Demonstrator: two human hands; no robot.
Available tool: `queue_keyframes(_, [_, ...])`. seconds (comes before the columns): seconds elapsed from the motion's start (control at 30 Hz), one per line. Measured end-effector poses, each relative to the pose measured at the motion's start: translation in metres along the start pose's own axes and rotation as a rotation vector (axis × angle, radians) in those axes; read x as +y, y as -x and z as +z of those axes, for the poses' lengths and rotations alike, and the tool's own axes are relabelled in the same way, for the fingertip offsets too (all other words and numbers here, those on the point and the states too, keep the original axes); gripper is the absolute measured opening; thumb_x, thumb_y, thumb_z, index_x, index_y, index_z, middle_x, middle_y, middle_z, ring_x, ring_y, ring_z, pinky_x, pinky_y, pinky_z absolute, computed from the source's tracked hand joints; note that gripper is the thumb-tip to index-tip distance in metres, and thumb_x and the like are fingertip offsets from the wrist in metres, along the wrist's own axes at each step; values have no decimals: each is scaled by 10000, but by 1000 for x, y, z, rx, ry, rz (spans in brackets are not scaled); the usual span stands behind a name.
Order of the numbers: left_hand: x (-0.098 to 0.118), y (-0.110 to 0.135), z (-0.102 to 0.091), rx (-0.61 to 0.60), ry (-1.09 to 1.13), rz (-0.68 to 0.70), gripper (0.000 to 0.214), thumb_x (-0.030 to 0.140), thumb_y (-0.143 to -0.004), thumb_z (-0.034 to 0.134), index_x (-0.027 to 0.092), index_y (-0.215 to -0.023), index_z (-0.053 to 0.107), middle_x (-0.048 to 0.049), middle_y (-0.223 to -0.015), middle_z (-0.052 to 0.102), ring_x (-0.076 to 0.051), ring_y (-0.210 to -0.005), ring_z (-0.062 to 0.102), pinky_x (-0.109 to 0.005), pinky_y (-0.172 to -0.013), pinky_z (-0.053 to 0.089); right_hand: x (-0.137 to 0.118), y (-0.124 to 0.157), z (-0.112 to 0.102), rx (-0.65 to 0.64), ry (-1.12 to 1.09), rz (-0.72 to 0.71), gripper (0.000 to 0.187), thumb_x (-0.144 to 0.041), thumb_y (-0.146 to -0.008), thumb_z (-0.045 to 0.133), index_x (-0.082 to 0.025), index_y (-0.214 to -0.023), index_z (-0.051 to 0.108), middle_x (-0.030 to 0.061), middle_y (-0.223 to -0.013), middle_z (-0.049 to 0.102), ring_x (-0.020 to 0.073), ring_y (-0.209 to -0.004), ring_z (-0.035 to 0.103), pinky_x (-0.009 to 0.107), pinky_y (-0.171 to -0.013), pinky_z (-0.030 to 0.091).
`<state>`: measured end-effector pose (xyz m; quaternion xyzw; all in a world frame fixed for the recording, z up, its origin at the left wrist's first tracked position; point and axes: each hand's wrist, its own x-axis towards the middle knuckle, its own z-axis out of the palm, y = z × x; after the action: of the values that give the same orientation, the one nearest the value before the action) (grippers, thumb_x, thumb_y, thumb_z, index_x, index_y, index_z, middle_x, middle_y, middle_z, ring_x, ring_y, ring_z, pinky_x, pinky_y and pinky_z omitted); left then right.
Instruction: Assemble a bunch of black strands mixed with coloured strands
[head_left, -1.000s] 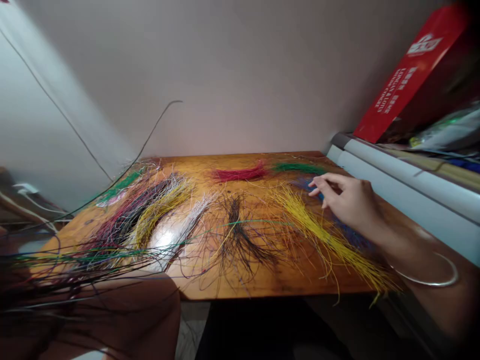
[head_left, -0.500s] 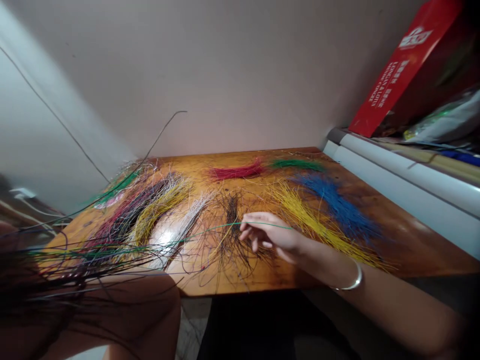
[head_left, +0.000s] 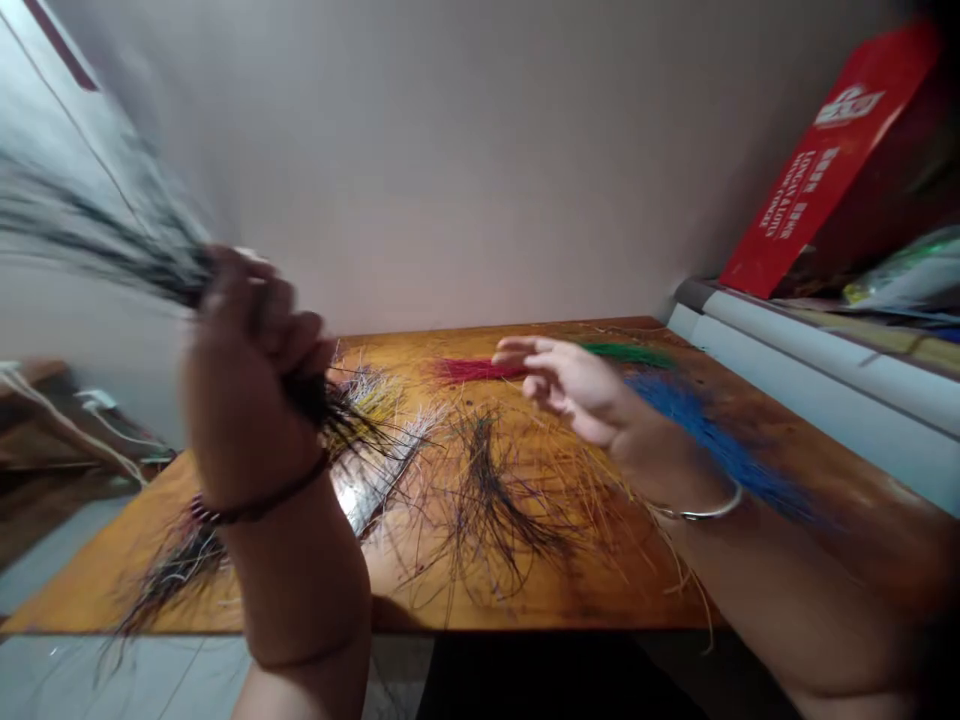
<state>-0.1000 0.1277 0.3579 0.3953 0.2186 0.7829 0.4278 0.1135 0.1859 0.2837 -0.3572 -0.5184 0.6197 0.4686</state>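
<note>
Raised at the left, my left hand (head_left: 251, 335) is closed around a bundle of thin dark wires (head_left: 161, 260); their long ends fan out blurred to the upper left, the short ends poke out below the fingers. My right hand (head_left: 581, 390) hovers over the table with its fingers loosely apart, and I see nothing in it. Behind its fingertips lies a red wire bundle (head_left: 466, 371). Below and to its left, a loose dark brown bundle (head_left: 491, 480) spreads on the wood. A white bundle (head_left: 405, 455) and a yellow one (head_left: 381, 398) lie between the hands.
On the wooden table (head_left: 420, 590) are also a green bundle (head_left: 634, 354), a blue bundle (head_left: 705, 430) and dark mixed wires (head_left: 176, 565). White rolls (head_left: 825, 370) run along the right side, under a red box (head_left: 825, 160). A white cable (head_left: 75, 420) hangs at left.
My left hand has risen into view with the wire bundle, which swung up off the lower left. My right hand has moved up and slightly right; the green strand across it no longer shows.
</note>
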Motion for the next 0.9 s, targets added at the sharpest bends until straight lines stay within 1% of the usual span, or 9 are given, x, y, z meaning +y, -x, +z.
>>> queue_keyframes(0.07, [-21, -11, 4, -123, -156, -56, 221, 267, -823, 583, 155, -662, 479, 81, -494, 261, -22, -364, 194, -153, -324, 141, -28, 2, -4, 127, -124, -156, 305, -171, -762, 511, -221, -1044, 615, 47, -1060, 629, 12, -454, 406, 178, -365, 248])
queue_keyframes(0.13, [-44, -18, 9, -206, -280, -183, 239, 320, -790, 617, 155, -676, 488, 75, -521, 295, -21, -374, 201, -164, -330, 128, -41, 7, -3, 162, -167, -259, 318, -204, -761, 521, -224, -1068, 599, 37, -1003, 618, 16, -449, 368, 185, -361, 236])
queue_keyframes(0.23, [-73, -19, 15, -300, -382, -352, 273, 393, -754, 643, 161, -713, 505, 74, -523, 295, -29, -390, 227, -170, -348, 144, -40, 8, 3, 112, -83, -296, 375, -272, -759, 574, -204, -1128, 573, 24, -805, 591, 37, -453, 357, 195, -355, 214])
queue_keyframes(0.33, [-90, -13, 19, -363, -445, -427, 311, 438, -734, 650, 159, -739, 513, 81, -512, 266, -32, -402, 224, -173, -367, 158, -31, 0, 6, -4, 85, -289, 421, -340, -758, 620, -182, -1146, 584, 0, -653, 546, 50, -447, 341, 202, -362, 237])
queue_keyframes(0.43, [-98, -8, 22, -378, -458, -465, 335, 451, -726, 654, 163, -718, 484, 87, -506, 244, -28, -402, 189, -178, -376, 143, -27, -11, 1, -57, 197, -347, 321, -381, -745, 641, -191, -1004, 666, 20, -728, 605, 57, -484, 396, 205, -399, 323])
queue_keyframes(0.5, [-101, -6, 24, -367, -461, -476, 336, 450, -722, 658, 164, -721, 482, 87, -506, 246, -28, -403, 186, -179, -378, 137, -26, -16, -4, -24, 210, -391, 274, -401, -742, 642, -190, -910, 692, 30, -777, 635, 58, -497, 430, 211, -424, 371])
queue_keyframes(0.57, [-104, -5, 26, -352, -468, -484, 327, 453, -728, 651, 159, -747, 509, 88, -503, 244, -29, -401, 183, -180, -376, 134, -26, -19, -10, 27, 188, -402, 274, -413, -735, 650, -183, -875, 698, 33, -783, 649, 55, -488, 445, 217, -439, 403])
queue_keyframes(0.73, [-108, -4, 30, -303, -447, -494, 323, 456, -733, 644, 155, -748, 528, 73, -517, 289, -31, -403, 210, -179, -369, 145, -28, -22, -13, 82, 142, -378, 273, -405, -709, 681, -181, -864, 700, 41, -832, 663, 57, -507, 477, 223, -471, 452])
queue_keyframes(0.9, [-107, -2, 31, -336, -404, -493, 318, 445, -760, 621, 152, -728, 501, 67, -563, 289, -25, -415, 204, -176, -370, 145, -25, -26, -12, 132, 171, -408, 313, -427, -742, 645, -173, -916, 698, 62, -878, 670, 64, -528, 491, 216, -457, 434])
